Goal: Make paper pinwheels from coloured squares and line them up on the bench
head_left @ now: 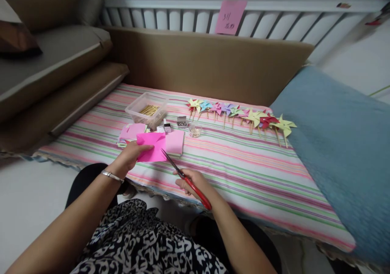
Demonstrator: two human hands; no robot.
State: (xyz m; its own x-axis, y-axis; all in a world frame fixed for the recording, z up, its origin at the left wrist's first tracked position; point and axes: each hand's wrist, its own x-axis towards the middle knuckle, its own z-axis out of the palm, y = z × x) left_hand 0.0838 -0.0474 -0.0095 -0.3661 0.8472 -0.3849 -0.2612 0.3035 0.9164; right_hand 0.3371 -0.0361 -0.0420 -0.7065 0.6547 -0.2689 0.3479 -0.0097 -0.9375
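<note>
My left hand (133, 154) pinches a bright pink square of paper (156, 152) by its left side, thumb on top. Red-handled scissors (195, 190) are in my right hand (191, 180), their blades pointing up and left with the tips at the paper's right edge. Whether the tips touch the paper, I cannot tell. Beneath and behind the held sheet lie a stack of light pink paper (175, 142) and another pile of paper squares (133, 131).
A clear plastic box (134, 112) holds thin wooden sticks. Near it stand a small box of metal pieces (182, 122) and a clear round cup (195, 132). Finished paper pinwheels (227, 108) lie in a row at the back right. Brown cushions (61, 99) are stacked at left.
</note>
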